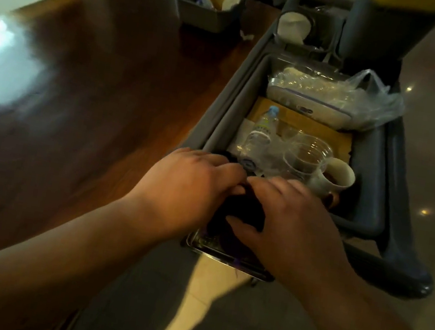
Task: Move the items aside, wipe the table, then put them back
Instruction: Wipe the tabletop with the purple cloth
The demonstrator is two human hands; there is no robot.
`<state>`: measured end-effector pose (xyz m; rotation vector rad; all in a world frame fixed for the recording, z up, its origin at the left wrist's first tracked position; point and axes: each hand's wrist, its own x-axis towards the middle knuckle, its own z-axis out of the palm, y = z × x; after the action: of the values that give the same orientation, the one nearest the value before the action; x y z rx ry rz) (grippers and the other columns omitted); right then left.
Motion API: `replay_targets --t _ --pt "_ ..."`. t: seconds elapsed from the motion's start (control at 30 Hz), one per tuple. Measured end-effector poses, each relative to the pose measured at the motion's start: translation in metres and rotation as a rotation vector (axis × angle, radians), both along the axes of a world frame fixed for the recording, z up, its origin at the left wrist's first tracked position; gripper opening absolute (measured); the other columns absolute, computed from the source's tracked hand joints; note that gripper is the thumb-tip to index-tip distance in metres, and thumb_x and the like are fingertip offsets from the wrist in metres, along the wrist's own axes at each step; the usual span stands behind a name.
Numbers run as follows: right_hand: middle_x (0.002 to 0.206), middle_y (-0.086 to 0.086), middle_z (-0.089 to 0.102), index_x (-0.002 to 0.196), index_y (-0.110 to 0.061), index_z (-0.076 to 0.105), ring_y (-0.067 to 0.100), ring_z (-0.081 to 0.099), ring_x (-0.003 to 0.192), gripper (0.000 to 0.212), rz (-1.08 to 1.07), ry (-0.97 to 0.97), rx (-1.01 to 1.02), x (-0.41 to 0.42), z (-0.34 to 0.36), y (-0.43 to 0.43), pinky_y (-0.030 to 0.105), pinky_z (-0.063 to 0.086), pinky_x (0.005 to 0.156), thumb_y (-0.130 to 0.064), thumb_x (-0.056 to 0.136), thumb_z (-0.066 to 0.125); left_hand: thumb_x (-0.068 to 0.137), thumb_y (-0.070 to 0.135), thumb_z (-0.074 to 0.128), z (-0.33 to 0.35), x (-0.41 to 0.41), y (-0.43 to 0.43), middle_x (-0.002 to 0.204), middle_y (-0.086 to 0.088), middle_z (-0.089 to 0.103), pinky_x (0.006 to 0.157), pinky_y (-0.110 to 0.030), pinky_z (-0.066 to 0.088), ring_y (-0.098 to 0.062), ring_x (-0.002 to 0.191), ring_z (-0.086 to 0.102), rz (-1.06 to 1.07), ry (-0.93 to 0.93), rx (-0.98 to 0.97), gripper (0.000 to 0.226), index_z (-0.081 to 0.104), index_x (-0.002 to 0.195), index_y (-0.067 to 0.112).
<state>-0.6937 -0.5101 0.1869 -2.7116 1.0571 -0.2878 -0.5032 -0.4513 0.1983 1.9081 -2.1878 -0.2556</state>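
No label reads clearly; the water bottle (262,132) print is blurred. Both hands, left (189,189) and right (286,224), press on a dark cloth (243,211) over a metal tray (214,247), beside the wooden surface (95,82). Plastic cups (306,156) and a mug (334,177) crowd the grey bin (231,104).

The scene was dim and warm-toned. Glare whitened the worktop (5,60) far left of the grips, motion blur smeared it, small highlights dotted the floor (432,170), and edges bowed.
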Motion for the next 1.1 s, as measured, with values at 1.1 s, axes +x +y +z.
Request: replay_targets --t 1.1 --pt "0.074 -0.012 0.062 0.086 -0.034 0.06 0.005 0.058 0.064 0.027 0.515 -0.099 0.428 0.313 -0.033 0.357 0.028 0.041 0.052 -0.045 0.103 0.043 0.08 0.09 0.043 -0.02 0.183 0.538 0.165 -0.002 0.037 0.115 -0.056 0.041 -0.032 0.147 0.039 1.201 -0.184 -0.023 0.095 0.034 0.156 0.034"
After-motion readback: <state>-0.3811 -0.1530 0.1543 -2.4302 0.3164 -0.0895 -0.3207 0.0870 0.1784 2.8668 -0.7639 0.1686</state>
